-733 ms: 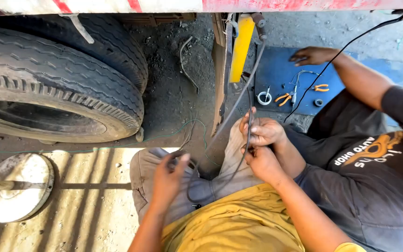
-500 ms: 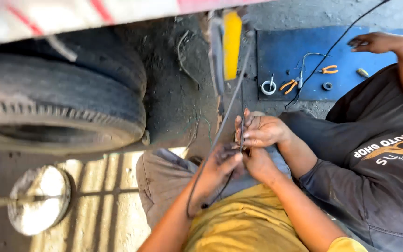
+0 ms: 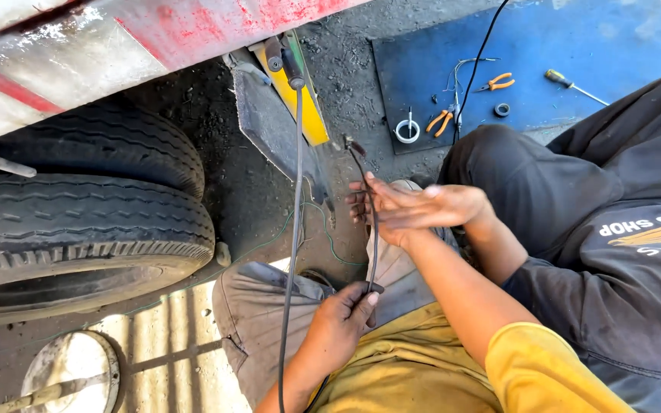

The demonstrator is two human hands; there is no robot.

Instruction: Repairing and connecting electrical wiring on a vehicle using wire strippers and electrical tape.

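My left hand (image 3: pixel 342 313) is closed around the lower end of a thin black cable (image 3: pixel 370 245) over my lap. That cable runs up to a frayed end near the mud flap (image 3: pixel 269 126). My right hand (image 3: pixel 376 218) is at the cable's upper part with fingers spread, and the cable crosses them. A co-worker's hand (image 3: pixel 441 205) lies flat against my right hand; both are motion-blurred. A second long black cable (image 3: pixel 294 229) hangs from a clamp by the yellow bracket (image 3: pixel 307 107) down past my left wrist.
Dual truck tyres (image 3: pixel 78 229) fill the left under a red and white body panel (image 3: pixel 154 38). A blue mat (image 3: pixel 575 46) holds orange pliers (image 3: pixel 499 80), a screwdriver (image 3: pixel 568 82) and a tape roll (image 3: pixel 407 131). The co-worker in dark clothes (image 3: pixel 613 229) sits at the right. A round mirror (image 3: pixel 70 367) lies at the lower left.
My left hand slid down the cable to my lap. My right hand and the co-worker's hand opened out flat at the cable's top. The view tilted towards the truck body.
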